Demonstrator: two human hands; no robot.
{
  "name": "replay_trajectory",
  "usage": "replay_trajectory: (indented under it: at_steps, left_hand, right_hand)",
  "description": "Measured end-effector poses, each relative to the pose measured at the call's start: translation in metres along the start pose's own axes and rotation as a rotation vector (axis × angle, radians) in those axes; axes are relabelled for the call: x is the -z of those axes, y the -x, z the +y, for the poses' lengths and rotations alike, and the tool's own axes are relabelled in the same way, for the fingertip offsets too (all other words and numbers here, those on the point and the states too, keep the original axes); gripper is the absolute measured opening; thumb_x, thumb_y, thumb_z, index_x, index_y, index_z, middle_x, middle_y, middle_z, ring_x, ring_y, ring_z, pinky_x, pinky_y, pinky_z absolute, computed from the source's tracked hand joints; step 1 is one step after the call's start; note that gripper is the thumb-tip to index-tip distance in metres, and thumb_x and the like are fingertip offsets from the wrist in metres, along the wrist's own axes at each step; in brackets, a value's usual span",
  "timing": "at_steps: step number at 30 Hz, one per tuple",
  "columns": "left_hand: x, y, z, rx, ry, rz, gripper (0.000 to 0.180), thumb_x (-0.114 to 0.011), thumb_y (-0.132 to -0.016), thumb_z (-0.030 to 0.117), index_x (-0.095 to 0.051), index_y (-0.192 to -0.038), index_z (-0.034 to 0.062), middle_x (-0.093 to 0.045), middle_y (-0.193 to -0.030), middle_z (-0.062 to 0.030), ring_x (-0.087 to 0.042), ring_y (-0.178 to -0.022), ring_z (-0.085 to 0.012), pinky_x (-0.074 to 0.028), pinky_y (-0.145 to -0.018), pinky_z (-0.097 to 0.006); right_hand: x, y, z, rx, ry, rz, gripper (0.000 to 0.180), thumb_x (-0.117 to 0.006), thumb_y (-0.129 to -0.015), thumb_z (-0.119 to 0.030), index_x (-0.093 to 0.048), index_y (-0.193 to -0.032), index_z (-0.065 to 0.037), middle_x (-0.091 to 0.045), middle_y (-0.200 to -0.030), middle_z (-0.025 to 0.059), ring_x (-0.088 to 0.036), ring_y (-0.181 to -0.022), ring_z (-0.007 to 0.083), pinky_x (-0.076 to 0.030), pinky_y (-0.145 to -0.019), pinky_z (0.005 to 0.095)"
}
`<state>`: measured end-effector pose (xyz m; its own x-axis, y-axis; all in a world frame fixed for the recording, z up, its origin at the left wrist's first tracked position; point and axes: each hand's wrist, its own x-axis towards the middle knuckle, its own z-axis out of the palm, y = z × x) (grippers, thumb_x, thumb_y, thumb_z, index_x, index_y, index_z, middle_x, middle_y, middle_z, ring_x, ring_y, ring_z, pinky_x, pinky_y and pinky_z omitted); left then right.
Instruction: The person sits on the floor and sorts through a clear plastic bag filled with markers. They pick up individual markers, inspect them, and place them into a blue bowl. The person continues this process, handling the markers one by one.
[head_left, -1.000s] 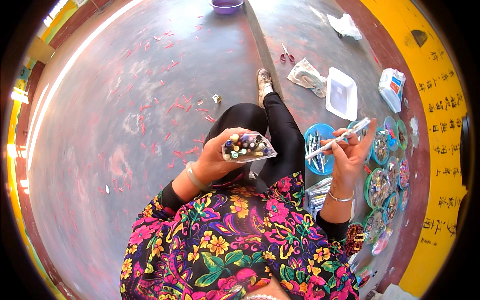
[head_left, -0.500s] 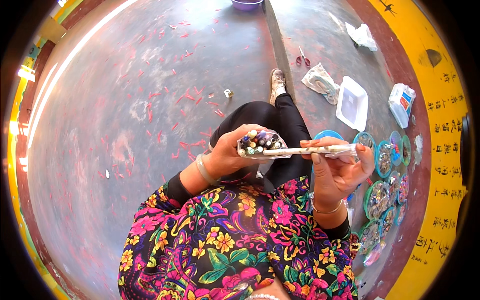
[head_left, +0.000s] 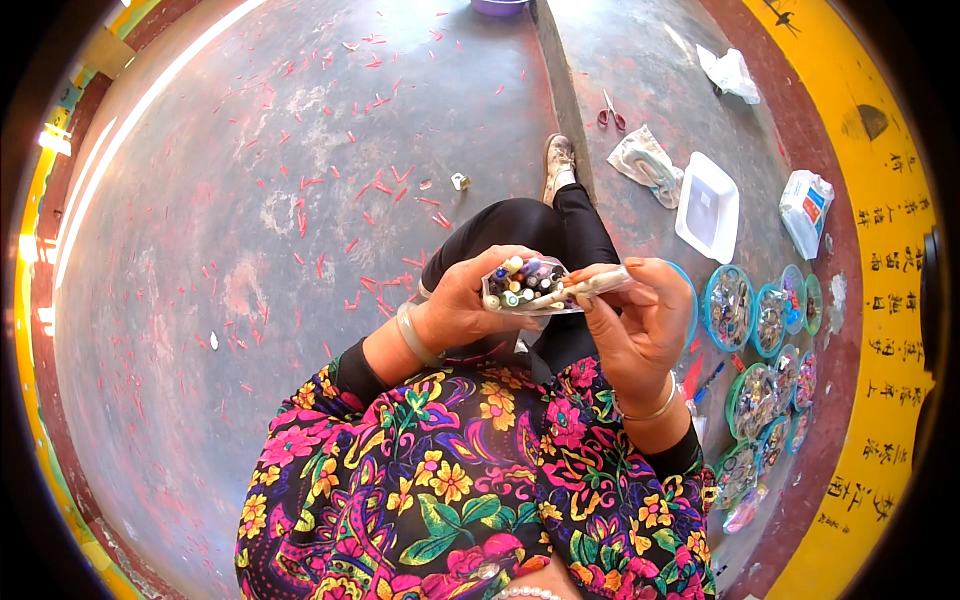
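In front of my lap, my left hand [head_left: 468, 296] is wrapped round a clear plastic pack of pens [head_left: 522, 284], whose round ends face up in several colours. My right hand [head_left: 642, 330] is closed on a pale, slim pen [head_left: 558, 296] with something clear and plastic-like around its near end. The pen lies slanted, and its far tip is at the front of the pack, among the other pen ends. How deep the tip sits inside the pack I cannot tell. The fingers of my right hand hide part of the pen.
At the right stand several round baskets of small items [head_left: 752, 400]. Beyond them are a white tray [head_left: 708, 210], a white package [head_left: 806, 212], a plastic bag [head_left: 645, 165], scissors [head_left: 611, 113] and a crumpled bag [head_left: 729, 75]. Red scraps [head_left: 302, 218] litter the floor. A purple basin [head_left: 499, 6] stands far off.
My right hand has moved left with the pen, bringing it from across the front of the pack to a slant among the pen ends. My left hand keeps hold of the pack.
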<state>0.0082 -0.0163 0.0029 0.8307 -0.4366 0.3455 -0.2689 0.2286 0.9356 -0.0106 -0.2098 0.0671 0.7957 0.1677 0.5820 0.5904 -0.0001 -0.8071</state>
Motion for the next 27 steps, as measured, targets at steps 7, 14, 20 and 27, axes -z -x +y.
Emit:
replay_trajectory:
  at_steps: [7, 14, 20, 27]
  left_hand:
    - [0.001, 0.001, -0.004, 0.019, 0.018, 0.047, 0.062, -0.081, -0.070, 0.003, -0.050, -0.124, 0.0005, -0.060, -0.121, -0.0108, -0.058, -0.109, -0.0173, -0.047, -0.095, -0.033]
    - [0.000, 0.000, -0.008, -0.055, -0.020, 0.087, 0.059, -0.081, -0.072, 0.004, -0.051, -0.123, 0.0011, -0.062, -0.117, -0.0088, -0.058, -0.105, -0.0146, -0.048, -0.092, -0.031]
    - [0.001, 0.002, -0.007, -0.002, 0.015, 0.076, 0.059, -0.079, -0.073, 0.003, -0.050, -0.124, 0.0011, -0.061, -0.118, -0.0078, -0.057, -0.105, -0.0139, -0.047, -0.093, -0.031]
    - [0.002, 0.004, -0.011, 0.011, 0.056, 0.080, 0.060, -0.079, -0.074, 0.002, -0.049, -0.125, 0.0015, -0.059, -0.121, -0.0085, -0.056, -0.107, -0.0141, -0.046, -0.094, -0.031]
  right_hand:
    - [-0.012, -0.003, 0.003, 0.122, 0.416, -0.126, 0.026, -0.071, -0.073, 0.004, -0.062, -0.097, 0.000, -0.067, -0.097, 0.0121, -0.067, -0.082, 0.0264, -0.051, -0.075, 0.0342]
    - [-0.015, -0.003, 0.006, 0.209, 0.570, -0.091, 0.023, -0.071, -0.073, 0.001, -0.068, -0.096, -0.002, -0.066, -0.092, 0.0084, -0.061, -0.089, 0.0267, -0.048, -0.079, 0.0346]
    - [-0.018, -0.002, 0.002, 0.166, 0.617, -0.046, 0.022, -0.072, -0.071, 0.001, -0.068, -0.092, -0.003, -0.064, -0.083, 0.0078, -0.061, -0.082, 0.0262, -0.047, -0.076, 0.0344]
    - [-0.015, 0.000, 0.003, 0.226, 0.680, -0.146, 0.022, -0.072, -0.071, -0.001, -0.069, -0.093, -0.003, -0.065, -0.096, 0.0085, -0.060, -0.091, 0.0265, -0.046, -0.081, 0.0362]
